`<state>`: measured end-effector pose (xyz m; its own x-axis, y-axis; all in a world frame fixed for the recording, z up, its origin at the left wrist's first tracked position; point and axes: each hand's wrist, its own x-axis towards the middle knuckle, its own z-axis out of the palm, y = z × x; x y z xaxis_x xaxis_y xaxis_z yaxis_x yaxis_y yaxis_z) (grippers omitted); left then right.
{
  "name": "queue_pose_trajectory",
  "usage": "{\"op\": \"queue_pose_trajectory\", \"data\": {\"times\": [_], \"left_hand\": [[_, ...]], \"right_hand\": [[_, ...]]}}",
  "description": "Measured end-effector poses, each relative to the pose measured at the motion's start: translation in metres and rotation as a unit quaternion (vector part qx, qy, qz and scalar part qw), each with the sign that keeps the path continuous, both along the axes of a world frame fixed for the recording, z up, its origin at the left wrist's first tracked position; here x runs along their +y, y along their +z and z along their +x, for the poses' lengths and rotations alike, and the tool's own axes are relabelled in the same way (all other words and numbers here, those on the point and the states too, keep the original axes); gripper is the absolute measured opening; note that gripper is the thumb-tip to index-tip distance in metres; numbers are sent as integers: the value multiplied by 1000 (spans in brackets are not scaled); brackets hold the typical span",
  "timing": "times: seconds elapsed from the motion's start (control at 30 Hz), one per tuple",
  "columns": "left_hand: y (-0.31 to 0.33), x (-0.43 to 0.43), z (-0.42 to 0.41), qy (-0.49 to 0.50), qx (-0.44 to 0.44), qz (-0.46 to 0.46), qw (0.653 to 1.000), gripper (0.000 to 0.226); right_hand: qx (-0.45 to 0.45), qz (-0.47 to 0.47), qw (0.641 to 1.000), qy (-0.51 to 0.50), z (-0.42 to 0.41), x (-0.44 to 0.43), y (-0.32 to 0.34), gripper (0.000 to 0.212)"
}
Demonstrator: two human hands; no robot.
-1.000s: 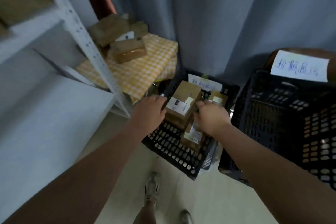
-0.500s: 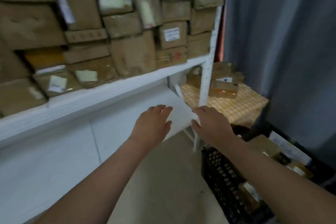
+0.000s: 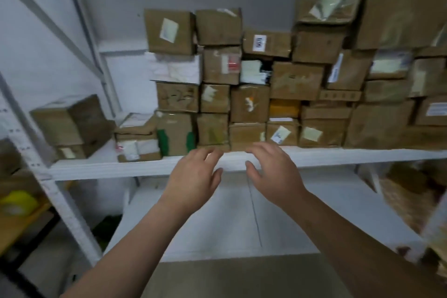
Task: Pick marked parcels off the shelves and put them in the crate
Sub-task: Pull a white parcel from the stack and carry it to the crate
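Two empty hands, left hand [image 3: 193,176] and right hand [image 3: 273,174], fingers [image 3: 210,153] loosely spread, face one parcel-packed shelf [image 3: 338,156].

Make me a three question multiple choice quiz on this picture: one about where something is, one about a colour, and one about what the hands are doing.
1. Where do the stacked parcels sit?
A) on the white shelf
B) on the floor
C) in a crate

2. What colour are the two patches on one bottom-row parcel?
A) red
B) green
C) blue

3. How are the left hand and right hand?
A) both gripping a parcel
B) both open and empty
C) one holding a crate

Answers:
1 A, the stack rests on the shelf board.
2 B, green patches show at its front edges.
3 B, the fingers are spread before the shelf edge and hold nothing.
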<state>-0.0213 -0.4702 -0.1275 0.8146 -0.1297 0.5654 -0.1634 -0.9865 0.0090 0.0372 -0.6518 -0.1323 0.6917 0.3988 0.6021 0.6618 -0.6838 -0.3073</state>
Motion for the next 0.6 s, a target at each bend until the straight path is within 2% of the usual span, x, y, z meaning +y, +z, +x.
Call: {"op": "queue_pose_trajectory", "data": {"times": [0.13, 0.33, 0.47, 0.6], "left_hand": [[6, 82, -22, 57, -15, 5, 998, 37], [-3, 166, -21, 121, 7, -45, 992, 45], [-14, 215, 11, 160, 17, -53, 986, 57], [-20, 253, 53, 203, 64, -35, 977, 84]], "right_hand": [[6, 2, 999, 42, -5, 84, 8, 36], [45, 10, 994, 96, 4, 166, 3, 40], [68, 17, 992, 106, 28, 205, -7, 48], [88, 47, 988, 118, 51, 234, -19, 40]]}}
